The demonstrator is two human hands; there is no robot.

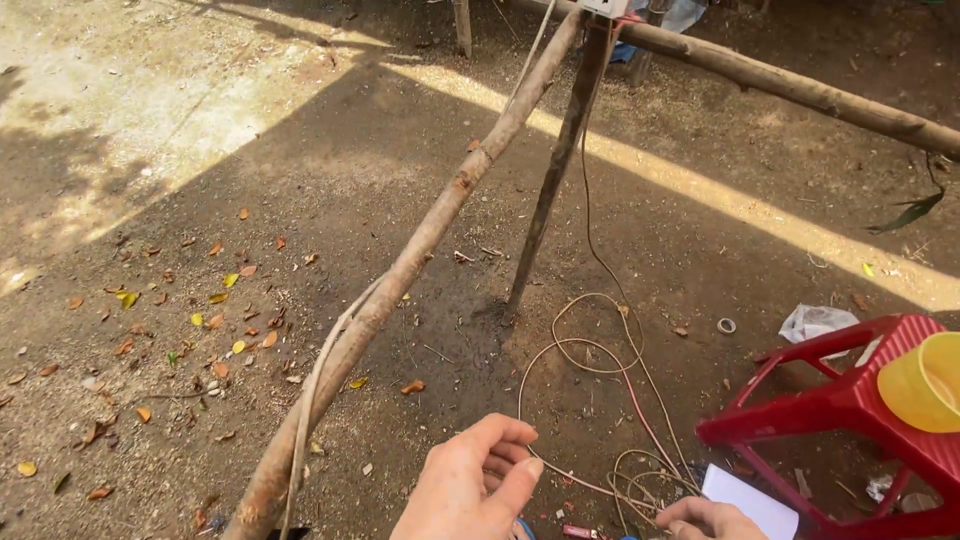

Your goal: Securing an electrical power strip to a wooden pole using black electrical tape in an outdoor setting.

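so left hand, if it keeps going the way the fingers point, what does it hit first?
Probably the thin wire loops. The left hand points its fingers up and right, toward the coiled wire on the dirt ground. Beyond that stands the upright wooden stake. Depth is unclear from this one view.

Hard daylight falls on the ground (150,120) in the upper left of the frame, where the pale dirt is nearly washed out. A narrow sunlit band (700,190) runs from the upper middle down to the right edge. Between them lies a wide, even shadow with crisp edges, covering the centre and lower frame. The long pole (400,280) and the upright stick (550,190) sit in this shade, lit softly. The left hand (470,485) looks slightly soft, being close to the lens. The red stool (850,410) and yellow cup (925,380) at lower right stay vivid. The view is sharp overall, with slight bending toward the corners.
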